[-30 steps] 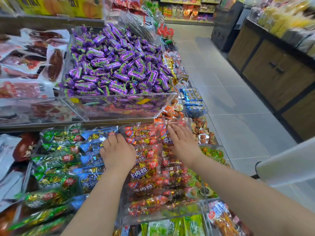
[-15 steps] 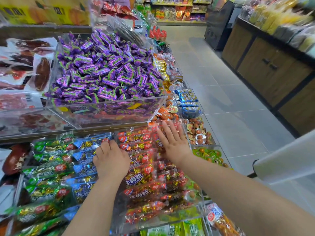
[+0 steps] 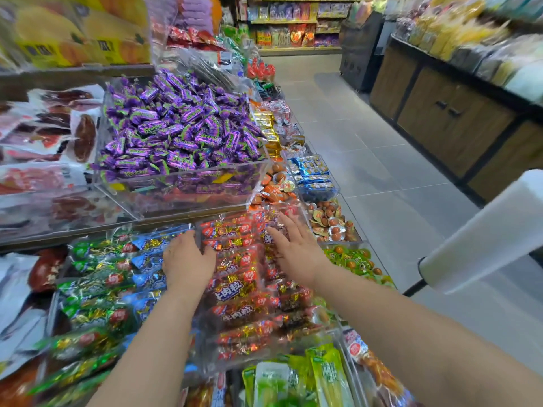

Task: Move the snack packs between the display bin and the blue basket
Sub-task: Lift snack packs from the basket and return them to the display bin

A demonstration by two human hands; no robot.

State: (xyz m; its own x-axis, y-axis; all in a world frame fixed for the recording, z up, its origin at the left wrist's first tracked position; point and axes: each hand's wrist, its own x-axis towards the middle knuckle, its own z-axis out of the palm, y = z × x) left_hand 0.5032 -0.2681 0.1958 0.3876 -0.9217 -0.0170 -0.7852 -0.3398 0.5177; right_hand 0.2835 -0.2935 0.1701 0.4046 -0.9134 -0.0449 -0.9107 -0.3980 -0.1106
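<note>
Display bin (image 3: 223, 364), red snack packs (image 3: 235, 286) — right hand (image 3: 296, 249) flat, fingers spread, 1 o'clock; left hand (image 3: 188, 259) 9 o'clock — grip indeterminable.

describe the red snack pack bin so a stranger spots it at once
Find the heap of purple candies. Directly in front, one tier lower, is a clear display bin where the left hand and right hand rest. Its snack packs are red and gold; the packs to its left are green and blue.
</note>
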